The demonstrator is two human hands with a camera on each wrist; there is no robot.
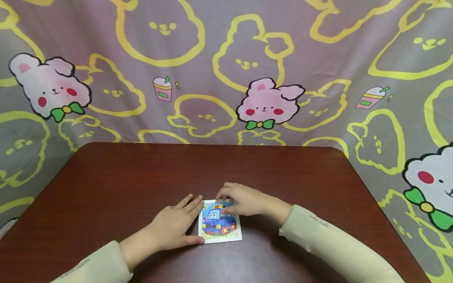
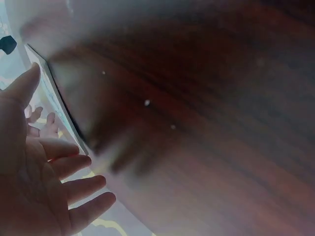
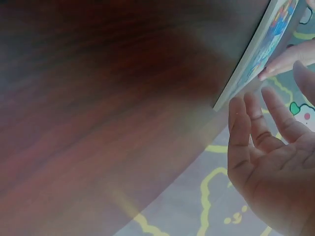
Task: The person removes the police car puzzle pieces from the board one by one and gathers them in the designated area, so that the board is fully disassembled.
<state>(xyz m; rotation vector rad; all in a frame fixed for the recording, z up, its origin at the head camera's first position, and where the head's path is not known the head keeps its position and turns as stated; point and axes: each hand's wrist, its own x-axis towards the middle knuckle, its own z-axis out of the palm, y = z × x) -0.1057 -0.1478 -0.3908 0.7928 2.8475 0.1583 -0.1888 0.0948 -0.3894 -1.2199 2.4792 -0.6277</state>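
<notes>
A small jigsaw puzzle point(image 1: 216, 227) with a blue cartoon car and a white frame lies flat on the table. My left hand point(image 1: 171, 228) rests at its left edge, fingers spread, the thumb touching the lower left corner; the left wrist view shows the open palm point(image 2: 34, 187) beside the frame. Over the puzzle's upper right part reaches my right hand point(image 1: 247, 199), fingers slightly bent and thumb over the picture, hiding that corner. In the right wrist view the right hand's fingers point(image 3: 239, 132) curve loosely by the frame's edge, with nothing seen between them.
The dark reddish-brown table point(image 1: 177, 169) spreads around the puzzle. Behind it and along the sides hangs a grey-pink curtain point(image 1: 198, 78) with yellow outlines and cartoon rabbits. Light sleeves point(image 1: 329, 239) cover both forearms.
</notes>
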